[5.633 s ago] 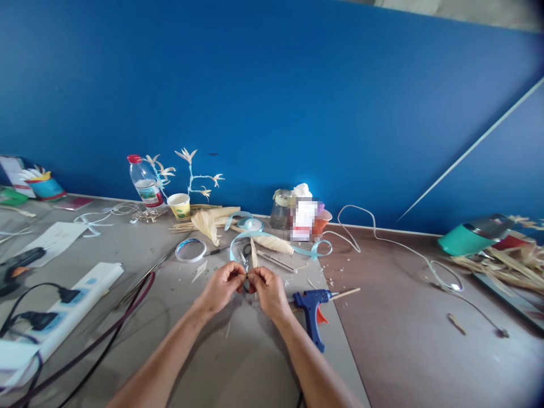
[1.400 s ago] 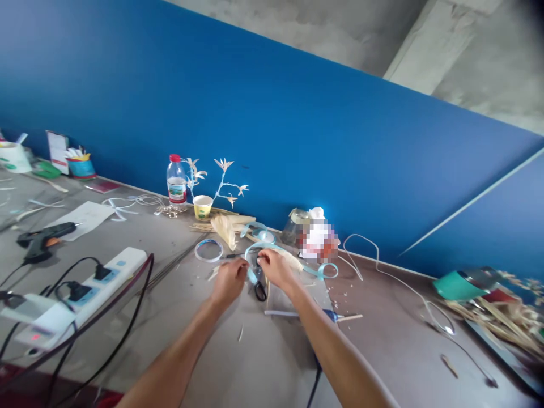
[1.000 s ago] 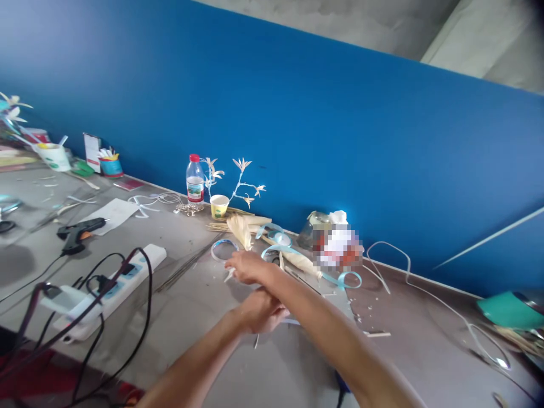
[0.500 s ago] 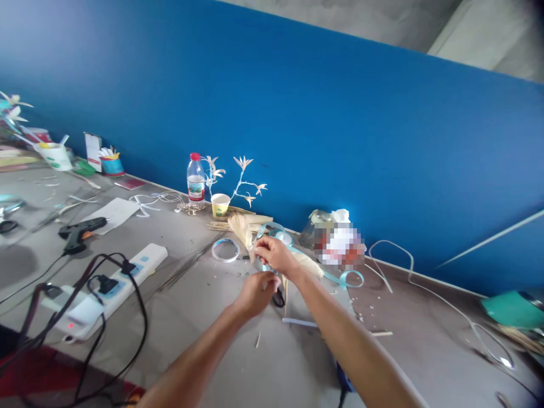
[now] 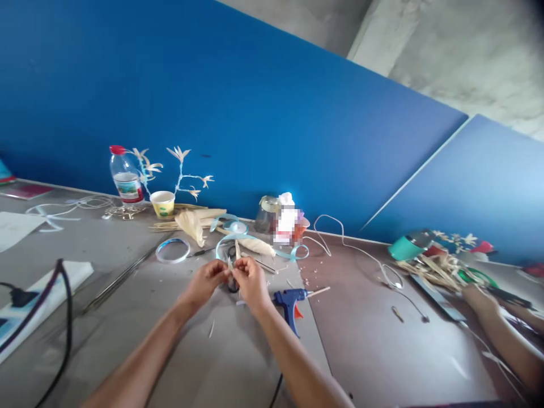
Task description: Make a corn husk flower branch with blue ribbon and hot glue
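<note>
My left hand (image 5: 209,279) and my right hand (image 5: 251,279) meet above the grey table, fingertips pinched close together. A small pale strip (image 5: 230,263), which looks like dried husk, is between them; its lower part is hidden by my fingers. Another pale pointed piece (image 5: 237,249) rises just above my right fingers. Black-handled scissors (image 5: 232,285) lie partly hidden behind my hands. A light blue ribbon (image 5: 221,240) curls just beyond them. To the right of my right hand lies a blue glue gun (image 5: 290,303) with a glue stick in it.
A tape roll (image 5: 172,250), dried husks (image 5: 191,226) and thin wires (image 5: 127,277) lie leftward. Behind stand a bottle (image 5: 127,184), a paper cup (image 5: 162,204) with husk flowers and a glass jar (image 5: 267,214). A power strip (image 5: 79,277) is left; another person's hand (image 5: 480,300) is right.
The view has swung right, bringing another person's arms and the whole blue glue gun into sight. My right hand has come down beside my left, fingertips now meeting.
</note>
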